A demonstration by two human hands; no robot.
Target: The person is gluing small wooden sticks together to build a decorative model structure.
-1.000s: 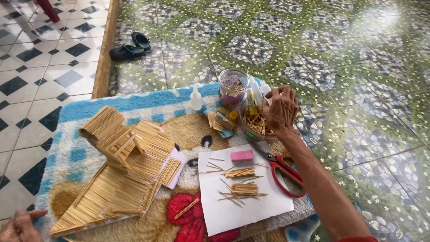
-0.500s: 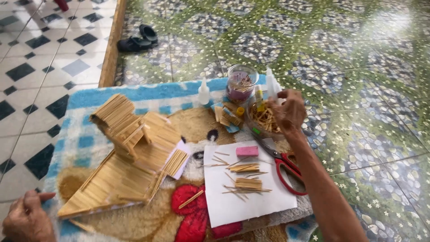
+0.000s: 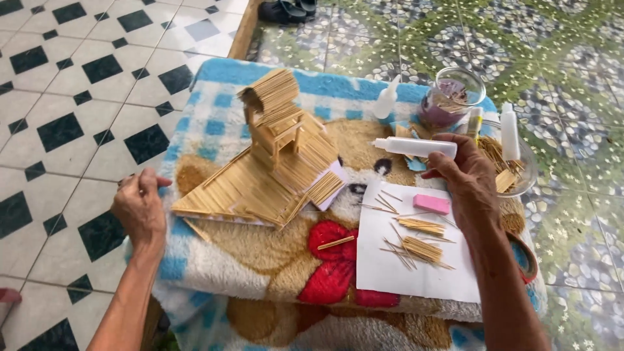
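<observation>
White plastic glue bottle [image 3: 416, 147], small, with a pointed nozzle: grasped by the right hand [image 3: 467, 177], thumb and fingers closed round its rear end, body lying level, nozzle aimed left toward the model. Single view, head camera looking down.

Toothpick model house [image 3: 276, 153]: stands to the left of the right hand and just right of the left hand, on a sloped base of glued sticks, on a plush blanket [image 3: 214, 114] in blue check with a bear motif.

Left hand [image 3: 138, 208]: rests at the blanket's left edge, fingers curled at the corner of the model's base; whether it pinches the base or only steadies the cloth cannot be told.

White paper sheet [image 3: 396, 276]: directly below the right hand, carrying loose toothpicks and glued bundles [image 3: 421, 248], with a pink eraser-like block [image 3: 431, 203] close under the wrist.

Beyond the right hand: a second glue bottle [image 3: 386, 101], a glass jar [image 3: 452, 97], a clear bowl [image 3: 528, 166] of sticks with another bottle [image 3: 509, 131] standing in it.

Step judged: gluing, bottle picked up and being brought to the work. Next move calls for a tipped nozzle, a small controlled squeeze, and a steady model.
</observation>
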